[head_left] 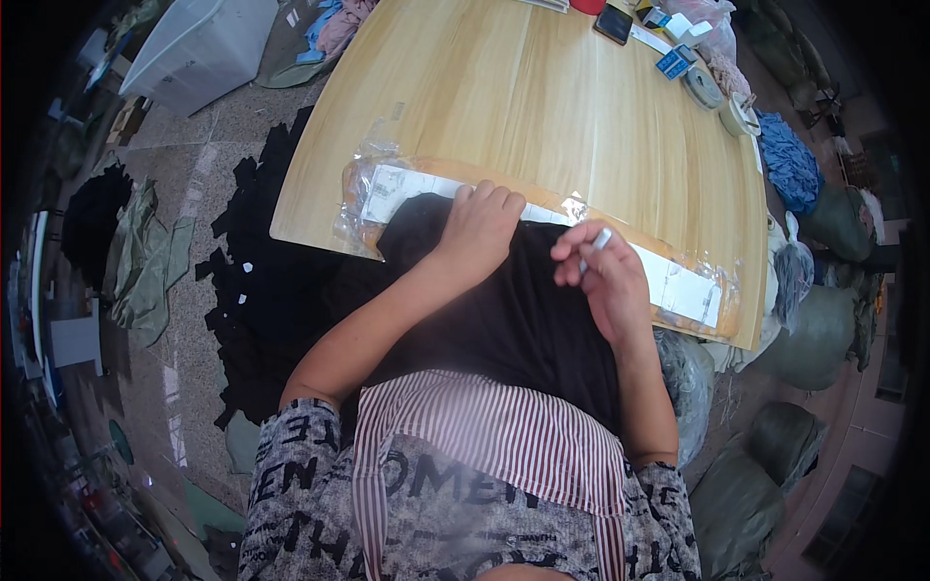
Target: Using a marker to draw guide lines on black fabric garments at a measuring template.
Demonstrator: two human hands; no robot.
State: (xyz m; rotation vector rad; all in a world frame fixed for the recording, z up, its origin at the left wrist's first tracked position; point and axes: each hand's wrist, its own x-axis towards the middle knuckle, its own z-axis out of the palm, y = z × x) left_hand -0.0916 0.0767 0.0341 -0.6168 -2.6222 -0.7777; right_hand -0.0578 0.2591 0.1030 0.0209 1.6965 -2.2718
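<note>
Black cloth drapes over the near edge of the table and down across my lap. My left hand rests on its upper part, fingers bent and gripping the fabric over a white paper strip. To the right, my right hand is raised just above the cloth with its fingers curled. Between its thumb and fingers is a short whitish stick, too small to tell its kind. The white paper strip is taped along the table's near edge under clear tape, partly hidden by the cloth and both hands.
The wooden table stretches away in front of me. At its far right lie a phone, a blue box and a roll of tape. A white bin and black fabric are on the left floor; stuffed sacks stand right.
</note>
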